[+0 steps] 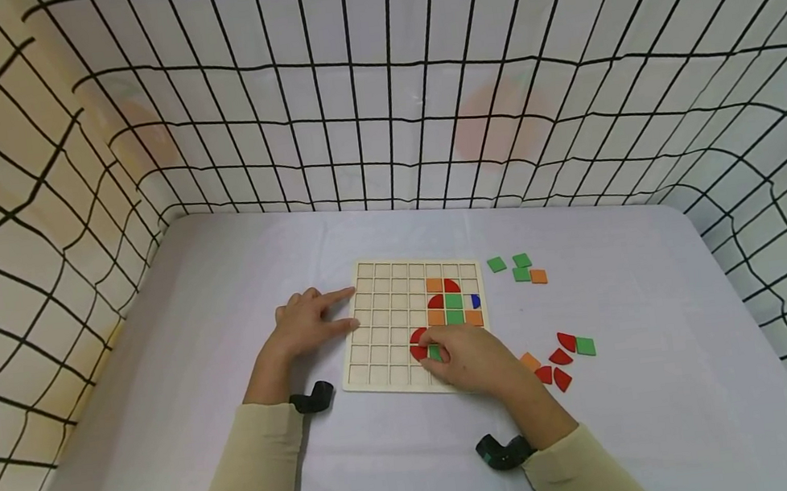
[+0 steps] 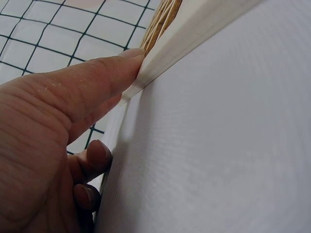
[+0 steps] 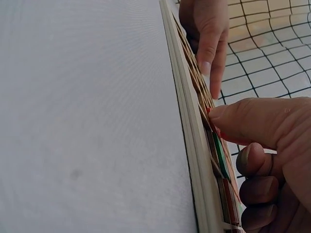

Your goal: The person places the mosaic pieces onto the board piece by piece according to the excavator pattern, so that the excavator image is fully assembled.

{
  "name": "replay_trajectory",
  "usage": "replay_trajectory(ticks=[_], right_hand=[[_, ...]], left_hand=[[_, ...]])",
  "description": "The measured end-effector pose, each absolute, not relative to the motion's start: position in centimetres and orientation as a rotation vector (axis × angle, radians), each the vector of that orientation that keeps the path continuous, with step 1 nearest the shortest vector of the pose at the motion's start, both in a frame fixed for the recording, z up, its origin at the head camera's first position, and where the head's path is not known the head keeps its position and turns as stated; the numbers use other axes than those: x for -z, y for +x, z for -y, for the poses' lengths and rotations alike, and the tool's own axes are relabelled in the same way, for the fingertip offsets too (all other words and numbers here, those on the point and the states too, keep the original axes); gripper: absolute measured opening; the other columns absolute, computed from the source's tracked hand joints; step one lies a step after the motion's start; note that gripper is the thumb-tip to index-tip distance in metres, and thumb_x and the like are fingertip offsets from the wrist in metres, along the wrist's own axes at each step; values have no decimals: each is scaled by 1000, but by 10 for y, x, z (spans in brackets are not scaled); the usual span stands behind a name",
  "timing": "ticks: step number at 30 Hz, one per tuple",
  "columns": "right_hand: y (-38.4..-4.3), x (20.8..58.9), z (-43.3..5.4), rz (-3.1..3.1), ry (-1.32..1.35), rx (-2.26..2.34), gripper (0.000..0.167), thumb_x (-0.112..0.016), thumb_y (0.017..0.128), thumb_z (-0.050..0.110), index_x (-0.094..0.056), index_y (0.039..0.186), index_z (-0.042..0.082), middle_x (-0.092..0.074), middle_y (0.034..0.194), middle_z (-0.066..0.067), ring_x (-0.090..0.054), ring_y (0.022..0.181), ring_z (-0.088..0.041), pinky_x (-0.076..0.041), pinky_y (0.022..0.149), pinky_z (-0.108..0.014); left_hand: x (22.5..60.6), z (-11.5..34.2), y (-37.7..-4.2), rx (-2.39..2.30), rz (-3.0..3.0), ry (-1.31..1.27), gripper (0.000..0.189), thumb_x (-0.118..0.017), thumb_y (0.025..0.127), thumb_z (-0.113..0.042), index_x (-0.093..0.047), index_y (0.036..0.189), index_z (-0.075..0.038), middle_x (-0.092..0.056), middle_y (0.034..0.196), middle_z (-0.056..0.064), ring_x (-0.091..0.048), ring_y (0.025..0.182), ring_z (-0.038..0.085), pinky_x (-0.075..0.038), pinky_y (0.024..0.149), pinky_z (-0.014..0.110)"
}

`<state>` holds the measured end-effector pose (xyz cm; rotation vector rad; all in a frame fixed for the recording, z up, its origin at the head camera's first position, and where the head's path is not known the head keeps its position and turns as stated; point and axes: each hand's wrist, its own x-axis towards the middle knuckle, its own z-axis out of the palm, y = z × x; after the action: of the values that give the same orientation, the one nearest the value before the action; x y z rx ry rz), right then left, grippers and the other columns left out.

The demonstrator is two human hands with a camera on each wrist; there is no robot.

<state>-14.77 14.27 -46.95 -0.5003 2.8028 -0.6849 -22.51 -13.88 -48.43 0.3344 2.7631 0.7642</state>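
Note:
A pale wooden grid board (image 1: 385,335) lies on the table, with several coloured tiles in its right-hand cells. My left hand (image 1: 304,324) rests at the board's left edge, thumb and index finger extended against it; the left wrist view shows the thumb (image 2: 109,73) on the wooden rim. Over the lower right of the board, my right hand (image 1: 475,354) pinches a red quarter-circle tile (image 1: 417,352) between thumb and index finger. Another red quarter-circle (image 1: 417,335) sits just above it, and a green tile (image 1: 435,352) shows beside the fingers.
Loose green squares (image 1: 497,264) and an orange square (image 1: 539,277) lie beyond the board's right edge. Nearer, red quarter-circles (image 1: 562,378), a green square (image 1: 585,347) and an orange tile (image 1: 530,361) are scattered right of my right hand. Black wire mesh (image 1: 357,120) borders the table.

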Motion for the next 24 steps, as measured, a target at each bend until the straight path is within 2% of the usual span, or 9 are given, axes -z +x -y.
replay_trajectory(ticks=[10,18,24], right_hand=[[-152,463,-155,-2767,-432,729,21,-75,91,30,-74,111,22,-44,60,7,-45,59,-9,-33,56,-25],[-157,457,-206,-2730,-226,806,26,-75,93,29,-72,117,20,-49,69,2,-47,63,-14,-34,56,-27],[-151,456,-249,-2679,-155,809,28,-74,93,26,-71,120,20,-53,75,-1,-51,64,-16,-41,54,-27]], left_hand=[[484,141,-225,-758,-2766,329,65,-72,89,-51,-54,149,-34,-56,97,6,-45,87,23,-31,85,46],[487,139,-226,-741,-2769,352,65,-72,89,-52,-53,149,-34,-56,98,6,-45,86,22,-31,83,45],[487,138,-226,-736,-2768,340,65,-72,89,-52,-53,149,-36,-56,98,5,-45,86,22,-31,83,44]])
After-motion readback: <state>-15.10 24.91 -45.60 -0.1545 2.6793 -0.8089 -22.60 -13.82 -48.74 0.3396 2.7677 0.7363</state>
